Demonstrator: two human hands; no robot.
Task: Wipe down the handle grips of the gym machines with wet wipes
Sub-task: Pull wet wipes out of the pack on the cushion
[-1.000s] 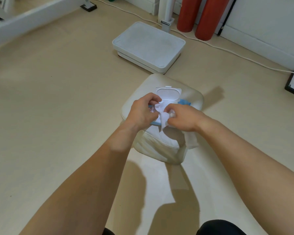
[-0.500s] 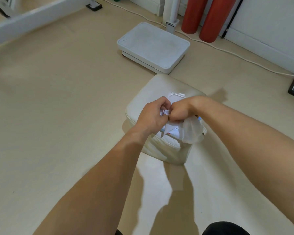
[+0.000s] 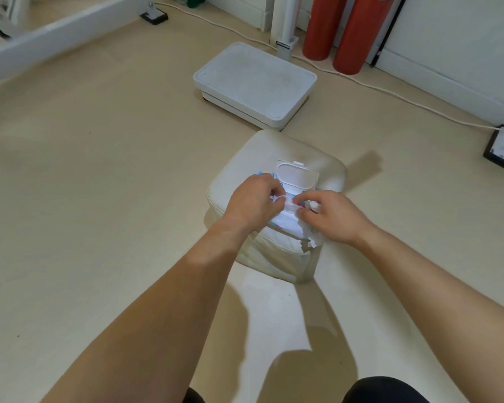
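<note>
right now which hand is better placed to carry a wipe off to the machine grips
Right. The right hand already has a crumpled wet wipe hanging beneath it, clear of the wipe pack. The left hand is pinching at the pack's opening.

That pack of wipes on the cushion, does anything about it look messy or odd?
The wipes pack has its lid flipped open, and a crumpled, ragged wipe dangles beneath the right hand.

Bare forearms, no sleeves; dark trousers (image 3: 387, 388).
</note>
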